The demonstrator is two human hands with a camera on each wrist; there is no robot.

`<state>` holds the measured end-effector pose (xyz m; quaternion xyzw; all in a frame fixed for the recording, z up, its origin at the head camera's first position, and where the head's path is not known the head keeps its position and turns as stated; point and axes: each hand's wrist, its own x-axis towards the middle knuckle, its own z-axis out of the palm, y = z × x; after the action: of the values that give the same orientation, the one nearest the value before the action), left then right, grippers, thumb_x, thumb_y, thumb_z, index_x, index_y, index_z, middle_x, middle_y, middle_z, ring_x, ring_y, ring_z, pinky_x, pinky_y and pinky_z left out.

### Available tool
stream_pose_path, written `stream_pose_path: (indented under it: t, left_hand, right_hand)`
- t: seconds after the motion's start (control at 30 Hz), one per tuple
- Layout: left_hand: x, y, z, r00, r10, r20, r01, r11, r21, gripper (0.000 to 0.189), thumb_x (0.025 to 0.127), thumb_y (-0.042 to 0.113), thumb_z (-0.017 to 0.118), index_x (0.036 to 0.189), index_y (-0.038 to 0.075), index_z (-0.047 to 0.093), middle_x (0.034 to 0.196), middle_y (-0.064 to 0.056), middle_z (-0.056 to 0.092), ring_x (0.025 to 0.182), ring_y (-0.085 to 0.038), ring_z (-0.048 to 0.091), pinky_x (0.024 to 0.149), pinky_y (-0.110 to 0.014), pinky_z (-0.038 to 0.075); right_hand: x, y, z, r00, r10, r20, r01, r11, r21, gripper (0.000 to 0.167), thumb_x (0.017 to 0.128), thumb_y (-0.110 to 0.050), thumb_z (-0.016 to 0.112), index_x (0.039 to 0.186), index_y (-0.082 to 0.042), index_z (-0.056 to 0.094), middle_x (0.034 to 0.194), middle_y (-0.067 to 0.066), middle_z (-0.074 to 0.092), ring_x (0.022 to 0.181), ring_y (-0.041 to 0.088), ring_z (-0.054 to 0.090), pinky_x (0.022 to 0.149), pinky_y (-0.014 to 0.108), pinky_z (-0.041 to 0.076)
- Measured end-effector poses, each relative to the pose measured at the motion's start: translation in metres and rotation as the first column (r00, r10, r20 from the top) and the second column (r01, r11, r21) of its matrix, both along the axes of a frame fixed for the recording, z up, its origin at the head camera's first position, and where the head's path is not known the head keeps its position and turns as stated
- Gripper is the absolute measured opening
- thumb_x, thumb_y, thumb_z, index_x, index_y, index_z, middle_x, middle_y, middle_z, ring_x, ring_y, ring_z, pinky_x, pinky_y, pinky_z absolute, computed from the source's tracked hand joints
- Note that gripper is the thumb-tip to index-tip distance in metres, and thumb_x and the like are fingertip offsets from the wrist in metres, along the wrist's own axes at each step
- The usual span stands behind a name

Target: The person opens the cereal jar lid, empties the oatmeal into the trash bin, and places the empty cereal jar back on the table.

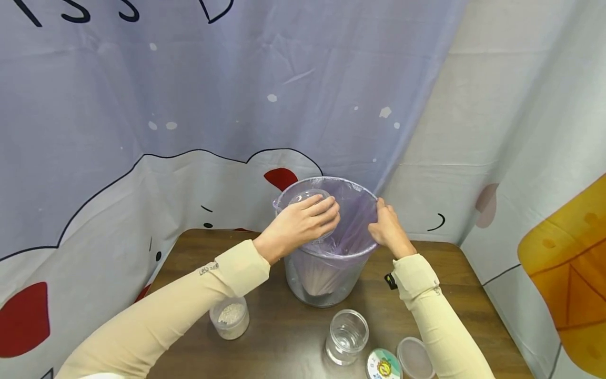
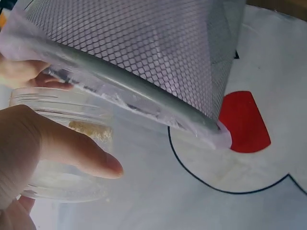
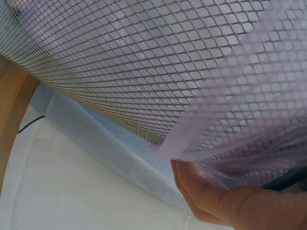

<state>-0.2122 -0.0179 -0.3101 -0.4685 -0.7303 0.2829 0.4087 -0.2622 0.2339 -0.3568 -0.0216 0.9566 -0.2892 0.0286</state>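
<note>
A mesh waste bin (image 1: 322,301) stands on the table, lined with a thin purple plastic bag (image 1: 355,218) folded over its rim. My left hand (image 1: 307,221) grips a clear jar (image 1: 299,198) at the bin's mouth. In the left wrist view the jar lies tilted beside the rim, with a small clump of pale grains (image 2: 91,129) inside. On the bin's right side my right hand (image 1: 389,229) holds the rim and bag edge, its fingers (image 3: 204,194) bent against the purple film in the right wrist view.
An open jar of white grains (image 1: 231,316) stands left of the bin. Nearer me are another clear jar (image 1: 347,337), a green-and-white printed lid (image 1: 384,364) and a translucent lid (image 1: 415,358). A printed curtain (image 1: 213,95) hangs behind the wooden table (image 1: 279,342).
</note>
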Motion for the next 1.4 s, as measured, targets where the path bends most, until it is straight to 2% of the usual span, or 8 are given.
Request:
stream_pose_path:
  t: [0.27,0.37,0.5,0.57,0.67,0.87,1.13,1.4]
  left_hand:
    - [0.004,0.007,0.001,0.996,0.054,-0.075,-0.064,0.988,-0.144,0.039,0.087,0.008,0.052,0.124,0.02,0.049,0.13,0.001,0.046,0.125,-0.018,0.036,0.104,-0.031,0.029]
    - [0.006,0.011,0.002,0.989,0.096,-0.115,-0.12,0.967,-0.223,0.067,0.069,-0.006,0.069,0.127,0.021,0.046,0.132,0.002,0.043,0.126,-0.017,0.034,0.104,-0.031,0.027]
    - [0.01,0.016,0.004,0.967,0.16,-0.197,-0.22,0.915,-0.338,0.106,0.04,-0.015,0.081,0.131,0.022,0.04,0.135,0.002,0.038,0.128,-0.019,0.029,0.105,-0.033,0.024]
    - [0.011,0.019,0.004,0.961,0.154,-0.229,-0.235,0.893,-0.385,0.109,0.037,-0.016,0.08,0.13,0.023,0.04,0.135,0.002,0.038,0.128,-0.019,0.028,0.105,-0.034,0.023]
    - [0.012,0.022,0.003,0.959,0.131,-0.25,-0.23,0.877,-0.422,0.108,0.035,-0.02,0.077,0.128,0.024,0.043,0.133,0.001,0.039,0.127,-0.02,0.029,0.104,-0.035,0.023]
    - [0.013,0.026,0.001,0.953,0.132,-0.273,-0.244,0.869,-0.431,0.108,0.035,-0.018,0.08,0.127,0.026,0.045,0.133,0.002,0.04,0.127,-0.021,0.029,0.104,-0.035,0.022]
    - [0.012,0.025,0.0,0.956,0.13,-0.264,-0.238,0.869,-0.433,0.11,0.033,-0.02,0.078,0.127,0.026,0.045,0.133,0.0,0.04,0.127,-0.021,0.029,0.105,-0.036,0.021]
    - [0.012,0.024,0.0,0.96,0.153,-0.233,-0.235,0.895,-0.38,0.107,0.035,-0.02,0.078,0.127,0.023,0.044,0.133,0.0,0.04,0.126,-0.021,0.031,0.106,-0.035,0.022]
  right_hand:
    - [0.001,0.001,0.0,1.0,0.006,-0.012,-0.006,1.0,0.01,0.081,0.075,0.0,0.043,0.143,0.007,-0.001,0.141,0.036,0.016,0.131,0.047,0.017,0.108,0.053,0.016]
    - [0.0,0.001,-0.001,1.0,0.007,-0.017,-0.007,1.0,0.005,0.081,0.075,0.0,0.043,0.143,0.007,0.0,0.141,0.036,0.016,0.131,0.047,0.017,0.108,0.053,0.016]
    - [0.0,0.0,-0.002,1.0,0.009,-0.022,-0.009,1.0,0.0,0.081,0.075,0.0,0.044,0.143,0.007,0.0,0.14,0.036,0.017,0.13,0.047,0.018,0.108,0.053,0.017]
    - [0.0,-0.001,-0.002,1.0,0.005,-0.024,-0.005,1.0,0.002,0.081,0.075,0.0,0.044,0.143,0.007,0.0,0.14,0.036,0.017,0.13,0.047,0.018,0.108,0.053,0.017]
    - [0.0,-0.001,-0.002,1.0,-0.004,-0.03,0.004,1.0,0.001,0.081,0.075,0.0,0.044,0.143,0.007,0.001,0.141,0.035,0.017,0.131,0.047,0.018,0.108,0.053,0.017]
    - [0.0,0.0,-0.001,1.0,-0.002,-0.026,0.002,1.0,0.008,0.081,0.075,-0.001,0.044,0.143,0.007,0.001,0.14,0.036,0.017,0.13,0.047,0.019,0.107,0.053,0.018]
    - [0.0,0.0,-0.002,0.999,-0.003,-0.041,0.003,1.0,0.007,0.08,0.075,0.0,0.044,0.142,0.008,0.001,0.14,0.036,0.018,0.13,0.047,0.02,0.108,0.053,0.017]
    - [0.001,-0.001,-0.002,0.998,0.009,-0.059,-0.008,1.0,0.005,0.08,0.074,0.0,0.044,0.142,0.009,0.003,0.138,0.037,0.02,0.129,0.047,0.021,0.108,0.052,0.017]
